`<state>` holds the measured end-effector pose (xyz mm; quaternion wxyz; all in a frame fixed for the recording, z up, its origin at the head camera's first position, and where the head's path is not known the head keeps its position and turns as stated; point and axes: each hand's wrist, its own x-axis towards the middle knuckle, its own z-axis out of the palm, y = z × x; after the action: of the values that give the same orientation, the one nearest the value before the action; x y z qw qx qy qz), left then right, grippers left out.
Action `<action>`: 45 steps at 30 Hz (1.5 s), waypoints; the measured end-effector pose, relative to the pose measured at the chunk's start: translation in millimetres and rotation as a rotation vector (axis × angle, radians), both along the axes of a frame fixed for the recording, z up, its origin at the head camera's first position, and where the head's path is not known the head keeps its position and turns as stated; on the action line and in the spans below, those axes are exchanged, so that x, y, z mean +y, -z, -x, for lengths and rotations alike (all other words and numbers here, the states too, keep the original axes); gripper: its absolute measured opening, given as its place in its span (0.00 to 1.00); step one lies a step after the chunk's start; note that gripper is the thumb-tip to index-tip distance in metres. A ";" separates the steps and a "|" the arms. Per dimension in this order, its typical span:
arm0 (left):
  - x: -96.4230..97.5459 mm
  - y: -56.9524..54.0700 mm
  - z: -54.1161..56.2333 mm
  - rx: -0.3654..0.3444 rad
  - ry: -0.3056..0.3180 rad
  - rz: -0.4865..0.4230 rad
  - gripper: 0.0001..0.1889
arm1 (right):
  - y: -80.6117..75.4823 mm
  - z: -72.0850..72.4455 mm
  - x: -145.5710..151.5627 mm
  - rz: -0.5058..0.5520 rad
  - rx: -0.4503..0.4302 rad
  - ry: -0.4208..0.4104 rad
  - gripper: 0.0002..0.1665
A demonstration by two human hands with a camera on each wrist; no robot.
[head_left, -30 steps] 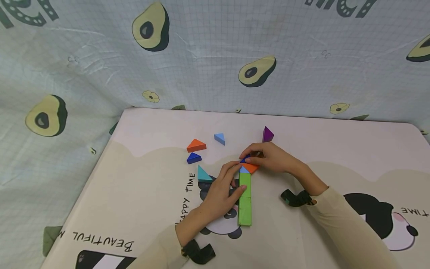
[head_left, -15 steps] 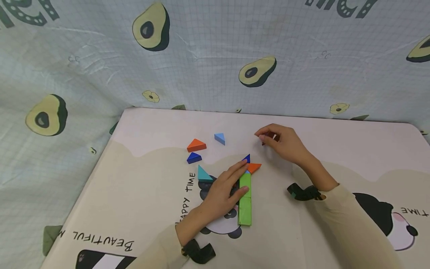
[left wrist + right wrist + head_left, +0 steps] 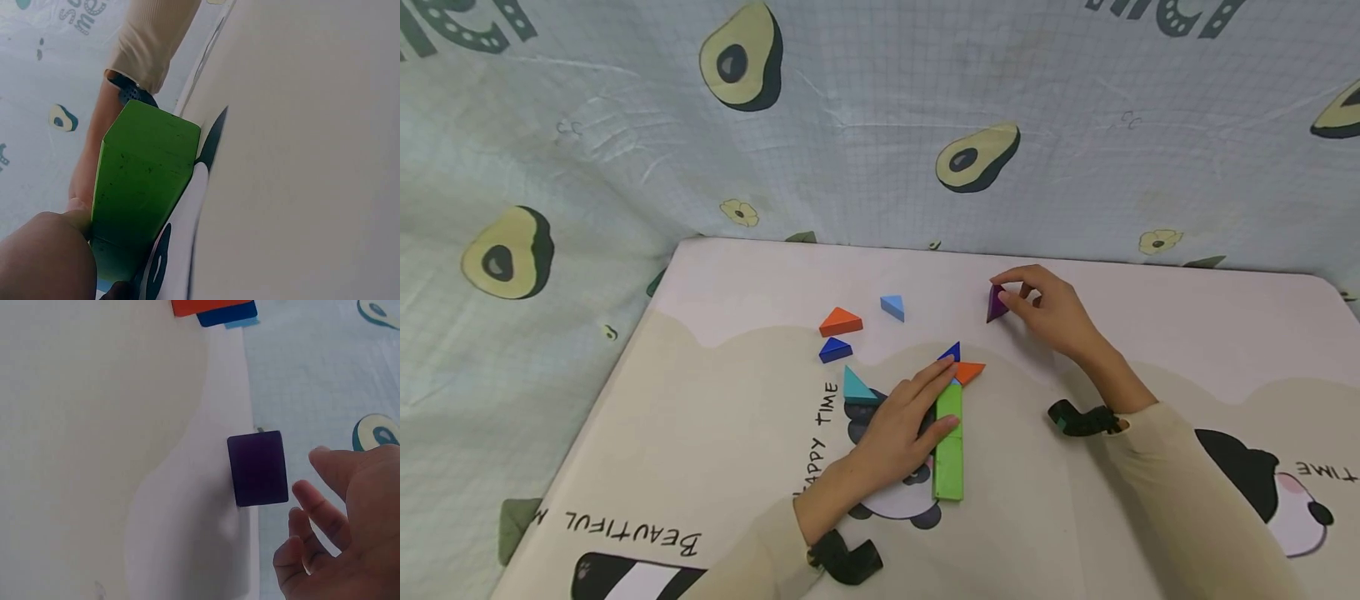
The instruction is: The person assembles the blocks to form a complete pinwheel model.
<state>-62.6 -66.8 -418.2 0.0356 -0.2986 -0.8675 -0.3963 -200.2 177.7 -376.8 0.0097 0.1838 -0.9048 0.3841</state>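
My left hand (image 3: 898, 429) lies with outstretched fingers over a row of toy blocks, its thumb on the green blocks (image 3: 949, 462). An orange triangular block (image 3: 970, 372) and a dark blue triangular block (image 3: 951, 352) show at its fingertips; a light blue piece is mostly covered. In the left wrist view, the green block (image 3: 144, 181) stands beside the thumb (image 3: 47, 259). Farther back, my right hand (image 3: 1052, 312) is at a purple triangular block (image 3: 995, 305), thumb and forefinger spread near it. The right wrist view shows a gap between the purple block (image 3: 257, 469) and the fingers.
Left of the row lie an orange triangle (image 3: 841, 322), a dark blue triangle (image 3: 835, 350), a light blue triangle (image 3: 892, 307) and a teal triangle (image 3: 857, 387). The table (image 3: 760, 275) ends at an avocado-print cloth (image 3: 850, 167) behind.
My right hand has left the dark blue block at the row's top and moved back and right to the purple block. My left hand's fingers have shifted slightly right over the row.
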 end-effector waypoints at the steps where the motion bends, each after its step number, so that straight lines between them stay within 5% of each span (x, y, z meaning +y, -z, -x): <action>1: 0.0 -0.2 0.2 -0.003 -0.001 0.005 0.31 | 0.9 1.1 0.7 0.001 -0.002 -0.012 0.16; 11: -0.5 0.5 0.5 -0.026 0.001 0.032 0.31 | 6.2 9.0 4.6 -0.023 -0.003 -0.168 0.17; 24: 0.8 -0.1 -0.5 -0.020 0.004 0.036 0.31 | 11.6 14.6 15.3 -0.045 -0.065 -0.263 0.20; 45: 0.6 -0.7 0.0 -0.032 -0.002 0.040 0.31 | 18.6 15.1 9.7 -0.019 0.038 -0.256 0.18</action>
<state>-62.7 -66.3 -417.5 0.0163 -0.2920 -0.8760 -0.3835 -215.3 187.4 -395.4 -0.0241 0.3050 -0.8772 0.3701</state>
